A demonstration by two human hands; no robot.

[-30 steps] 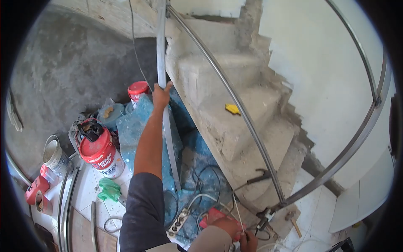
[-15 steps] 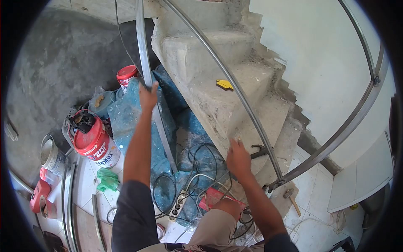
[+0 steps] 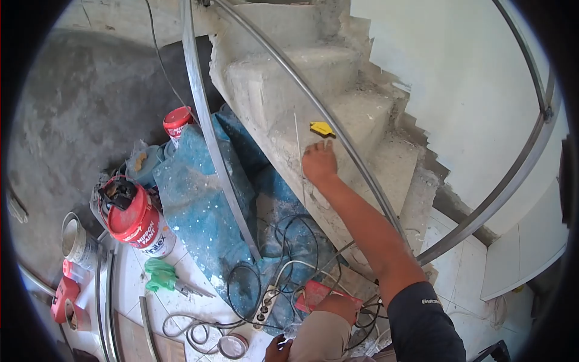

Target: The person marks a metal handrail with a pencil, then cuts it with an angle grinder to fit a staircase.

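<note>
Metal bar point(image 3: 208, 127) slants over blue sheet point(image 3: 193, 181); keep the forearm clear of it. Left hand point(image 3: 278, 350) low by the knee, fingers curled, partly cut off, can't tell if it has hold of anything. Thin rod point(image 3: 296, 123) runs beside right hand point(image 3: 319, 161), grip on it can't be told. Right fingers half bent, just below yellow piece point(image 3: 322, 129), which lies on a stair tread point(image 3: 362, 111) left of the curved rail point(image 3: 362, 166). Best reach: low, wrist loose, pinch the piece by its edges, lift straight, don't knock the rail
</note>
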